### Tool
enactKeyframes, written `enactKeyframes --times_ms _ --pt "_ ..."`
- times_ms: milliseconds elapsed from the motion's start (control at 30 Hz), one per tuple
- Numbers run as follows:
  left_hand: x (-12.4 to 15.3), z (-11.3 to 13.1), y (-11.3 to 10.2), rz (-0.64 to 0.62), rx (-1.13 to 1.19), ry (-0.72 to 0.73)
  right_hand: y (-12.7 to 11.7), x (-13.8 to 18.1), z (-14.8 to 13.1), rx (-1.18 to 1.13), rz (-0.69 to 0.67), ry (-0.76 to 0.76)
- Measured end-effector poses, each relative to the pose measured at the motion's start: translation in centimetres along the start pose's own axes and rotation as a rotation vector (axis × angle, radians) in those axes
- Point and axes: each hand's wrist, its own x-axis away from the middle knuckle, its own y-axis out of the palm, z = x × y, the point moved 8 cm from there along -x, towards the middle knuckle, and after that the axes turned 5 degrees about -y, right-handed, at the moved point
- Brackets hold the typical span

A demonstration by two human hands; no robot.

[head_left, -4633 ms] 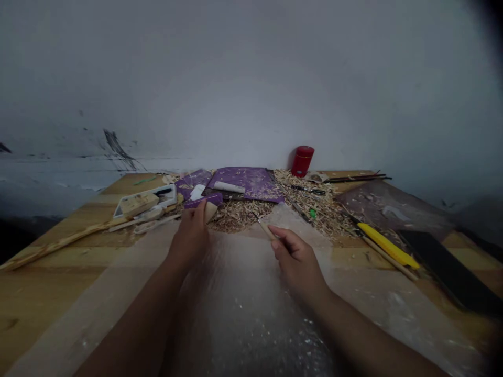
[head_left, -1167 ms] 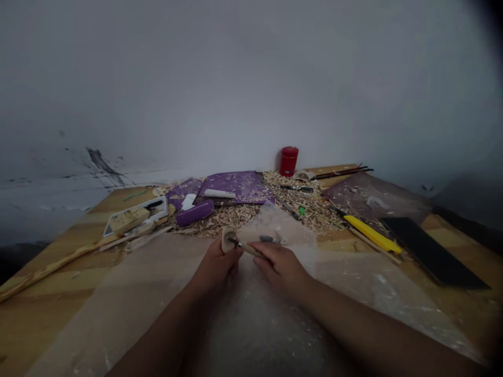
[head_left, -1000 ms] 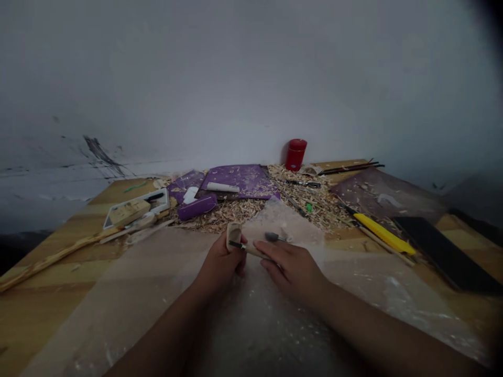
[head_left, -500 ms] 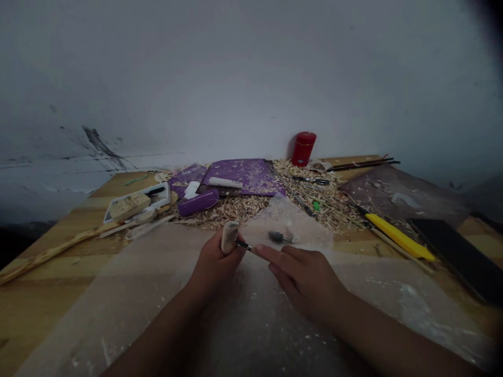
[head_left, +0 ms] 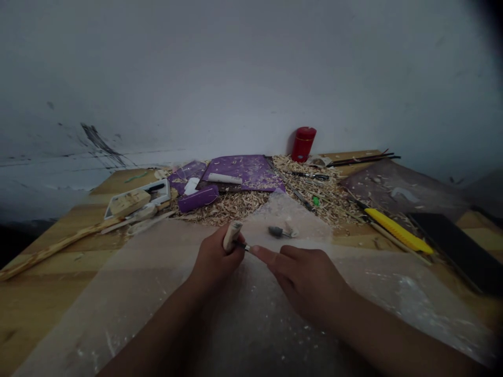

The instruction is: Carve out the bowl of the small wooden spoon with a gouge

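Observation:
My left hand (head_left: 217, 257) is closed around a small pale wood carving (head_left: 231, 236), its top end poking up above the fist. In my right hand (head_left: 304, 275) is a thin carving knife (head_left: 247, 247) with a dark, narrow blade, the index finger stretched along it. The blade's tip reaches the side of the carving near my left thumb; the exact contact is hidden. Just beyond the hands, a small grey-tipped rotary bit (head_left: 275, 231) lies on the translucent plastic sheet (head_left: 157, 293).
Wood shavings (head_left: 243, 206) cover the table's back around a purple folder (head_left: 251, 170). A red canister (head_left: 304, 144) stands by the wall. On the right lie a yellow utility knife (head_left: 398, 230) and a dark flat slab (head_left: 456, 251); on the left, a white tray (head_left: 168, 195) and a long stick (head_left: 51, 254).
The carving has turned slightly in my left hand and leans more to the right. My right hand and the knife have shifted a little toward the left. The whole view has tilted slightly.

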Motion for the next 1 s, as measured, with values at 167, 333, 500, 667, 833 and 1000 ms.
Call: enactKeyframes --times_ms 167,333,500,667,833,1000 --pt "0.4 0.5 0.8 -0.057 -0.119 0.067 -0.7 0.3 -0.6 0.048 -0.014 -0.004" --pt "0.7 0.7 1.0 -0.032 -0.132 0.067 -0.9 0.4 -0.9 0.020 -0.026 0.016" --pt "0.4 0.6 1.2 -0.016 -0.067 0.018 0.1 0.2 -1.2 0.052 -0.019 0.013" --pt "0.3 0.2 1.2 0.002 0.026 -0.059 0.9 0.2 -1.3 0.071 0.029 0.005" --pt "0.4 -0.5 1.1 0.031 0.112 -0.124 1.3 0.2 -1.6 0.064 0.064 -0.004" --pt "0.6 -0.2 0.9 0.032 0.194 -0.130 1.4 0.1 -1.8 0.090 0.089 -0.035"
